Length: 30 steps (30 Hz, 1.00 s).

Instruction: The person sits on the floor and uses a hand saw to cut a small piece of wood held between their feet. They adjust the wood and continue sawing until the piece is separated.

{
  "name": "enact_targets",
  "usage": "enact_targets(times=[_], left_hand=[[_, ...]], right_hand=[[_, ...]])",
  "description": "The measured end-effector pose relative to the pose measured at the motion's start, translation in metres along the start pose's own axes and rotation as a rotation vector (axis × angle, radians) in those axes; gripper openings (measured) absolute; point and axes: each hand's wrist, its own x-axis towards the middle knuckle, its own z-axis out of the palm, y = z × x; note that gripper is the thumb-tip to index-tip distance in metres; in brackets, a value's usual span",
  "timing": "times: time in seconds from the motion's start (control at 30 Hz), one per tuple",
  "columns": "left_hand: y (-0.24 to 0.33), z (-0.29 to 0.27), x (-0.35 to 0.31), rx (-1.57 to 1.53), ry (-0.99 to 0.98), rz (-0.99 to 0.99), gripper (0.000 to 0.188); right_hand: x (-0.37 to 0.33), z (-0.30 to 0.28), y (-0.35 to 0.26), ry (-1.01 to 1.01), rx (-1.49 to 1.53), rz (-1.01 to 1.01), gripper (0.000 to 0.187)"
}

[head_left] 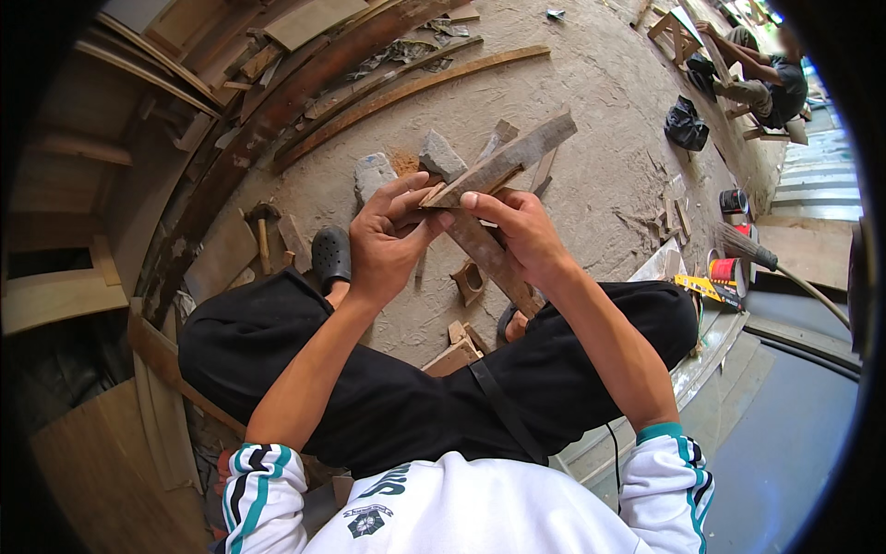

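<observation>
Above the dusty floor (609, 198), I have a plank (512, 157) raised between two hands, its far end jutting free. Gripped only at the near end, it could tip loose under its own overhang, I judge, and its rough edge could splinter skin. Both wrists bend inward: my left hand (392, 235) curls loosely, fingers pinching the tip; my right hand (526, 235) clasps just beside, thumb pressing the face.

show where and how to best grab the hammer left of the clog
Probably by its slim wooden handle, coming from the near side: the handle points back toward the person, with the dark head at the far end.
</observation>
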Motion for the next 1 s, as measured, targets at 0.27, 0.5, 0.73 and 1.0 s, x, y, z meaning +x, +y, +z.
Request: enact_targets(times=[0.27,0.5,0.73,1.0], left_hand=[[0.007,0.001,0.0,-0.042,-0.021,-0.005,0.054],[0.018,0.005,-0.004,-0.058,-0.03,-0.074,0.057],[0.014,-0.028,0.02,0.053,-0.289,-0.45,0.045],[0.02,-0.029,0.021,0.253,-0.543,-0.739,0.037]], right_hand=[[-0.004,0.004,0.001,0.006,0.032,-0.083,0.044],[-0.005,0.0,0.008,0.009,0.032,-0.116,0.045],[-0.015,0.016,-0.015,-0.053,-0.244,0.079,0.035],[-0.002,0.002,-0.004,-0.191,-0.638,0.185,0.037]])
